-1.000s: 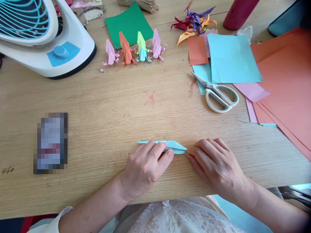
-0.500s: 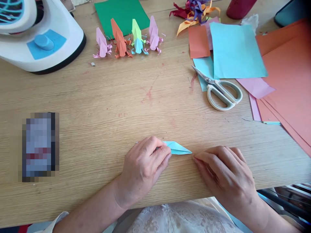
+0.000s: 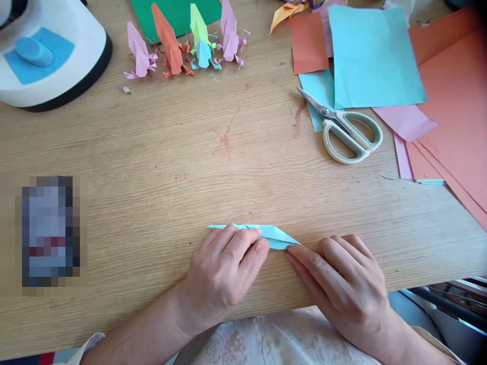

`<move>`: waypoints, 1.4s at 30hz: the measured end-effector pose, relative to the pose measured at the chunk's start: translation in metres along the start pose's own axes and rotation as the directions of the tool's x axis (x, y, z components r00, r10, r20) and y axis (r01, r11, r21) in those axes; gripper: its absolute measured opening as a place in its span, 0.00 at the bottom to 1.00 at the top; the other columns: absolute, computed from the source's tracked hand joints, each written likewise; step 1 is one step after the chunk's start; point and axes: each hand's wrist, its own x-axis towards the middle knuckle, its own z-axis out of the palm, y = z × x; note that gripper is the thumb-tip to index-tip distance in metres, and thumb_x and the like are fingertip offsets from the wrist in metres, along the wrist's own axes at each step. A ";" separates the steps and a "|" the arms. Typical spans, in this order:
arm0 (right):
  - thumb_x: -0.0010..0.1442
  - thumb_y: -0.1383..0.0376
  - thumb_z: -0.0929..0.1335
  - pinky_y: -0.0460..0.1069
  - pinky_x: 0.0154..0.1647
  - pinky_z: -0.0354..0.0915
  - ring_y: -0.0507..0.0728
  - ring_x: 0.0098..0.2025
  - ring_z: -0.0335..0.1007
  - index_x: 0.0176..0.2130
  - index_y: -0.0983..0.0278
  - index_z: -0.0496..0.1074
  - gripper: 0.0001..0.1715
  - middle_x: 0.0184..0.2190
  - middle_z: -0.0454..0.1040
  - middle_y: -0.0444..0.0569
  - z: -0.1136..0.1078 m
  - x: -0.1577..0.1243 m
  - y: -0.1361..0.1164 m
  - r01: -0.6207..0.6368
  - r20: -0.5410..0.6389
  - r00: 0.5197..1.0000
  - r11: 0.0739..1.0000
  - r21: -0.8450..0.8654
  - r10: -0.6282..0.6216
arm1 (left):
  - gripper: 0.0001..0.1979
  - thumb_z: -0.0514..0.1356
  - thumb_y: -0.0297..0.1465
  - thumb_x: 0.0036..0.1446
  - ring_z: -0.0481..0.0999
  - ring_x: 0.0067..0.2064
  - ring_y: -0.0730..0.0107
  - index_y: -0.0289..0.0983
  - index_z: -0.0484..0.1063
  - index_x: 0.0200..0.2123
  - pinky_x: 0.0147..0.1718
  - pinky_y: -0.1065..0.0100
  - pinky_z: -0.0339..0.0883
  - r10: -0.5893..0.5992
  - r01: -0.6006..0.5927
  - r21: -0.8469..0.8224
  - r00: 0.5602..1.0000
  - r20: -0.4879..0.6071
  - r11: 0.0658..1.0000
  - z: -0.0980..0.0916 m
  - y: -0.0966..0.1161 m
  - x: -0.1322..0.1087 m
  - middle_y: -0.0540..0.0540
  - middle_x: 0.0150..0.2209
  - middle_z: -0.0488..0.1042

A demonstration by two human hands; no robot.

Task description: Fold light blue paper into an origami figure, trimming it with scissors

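Note:
A narrow folded light-blue paper (image 3: pixel 276 234) lies near the table's front edge, one pointed end to the left and the other to the right. My left hand (image 3: pixel 228 266) is closed on its middle, with thumb and forefinger pinching the near side and hiding part of it. At the right tip, the thumb and forefinger of my right hand (image 3: pixel 340 276) are pressed together on the paper's point.
Four folded paper figures, one of them orange (image 3: pixel 173 48), stand at the back left by a green sheet (image 3: pixel 178 15). Scissors (image 3: pixel 352 134) lie beside blue (image 3: pixel 376 56) and orange sheets (image 3: pixel 456 101). A white appliance (image 3: pixel 76 50) and a blurred object (image 3: pixel 47 230) are at left.
My right hand has moved left and now pinches the paper's right tip, where there was a small gap. More of the paper's left end shows. The camera view has shifted, with background objects higher.

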 end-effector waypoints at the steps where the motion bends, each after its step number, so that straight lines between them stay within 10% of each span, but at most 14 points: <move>1: 0.64 0.72 0.66 0.51 0.30 0.51 0.52 0.27 0.56 0.42 0.67 0.73 0.07 0.26 0.63 0.45 0.000 0.001 0.000 0.006 -0.001 1.000 1.000 -0.001 -0.006 | 0.05 0.62 0.21 0.58 0.74 0.32 0.71 0.36 0.73 0.35 0.32 0.66 0.66 -0.003 0.003 -0.005 1.000 -0.001 1.000 0.000 0.000 0.000 0.49 0.35 0.77; 26: 0.66 0.68 0.65 0.51 0.32 0.53 0.52 0.26 0.58 0.30 0.64 0.68 0.10 0.24 0.62 0.43 0.009 0.016 -0.010 -0.206 -0.004 0.978 0.977 -0.047 0.206 | 0.08 0.56 0.27 0.65 0.71 0.33 0.69 0.37 0.74 0.34 0.32 0.65 0.64 -0.144 0.154 -0.070 0.981 0.126 0.986 -0.004 0.005 0.008 0.48 0.33 0.72; 42: 0.64 0.67 0.65 0.51 0.32 0.53 0.53 0.27 0.57 0.29 0.63 0.63 0.11 0.25 0.61 0.42 0.008 0.020 -0.014 -0.277 0.016 0.961 0.960 -0.037 0.278 | 0.05 0.59 0.23 0.56 0.68 0.31 0.73 0.37 0.68 0.29 0.29 0.69 0.60 -0.371 0.408 -0.109 0.893 0.255 0.907 -0.003 0.012 0.023 0.50 0.34 0.67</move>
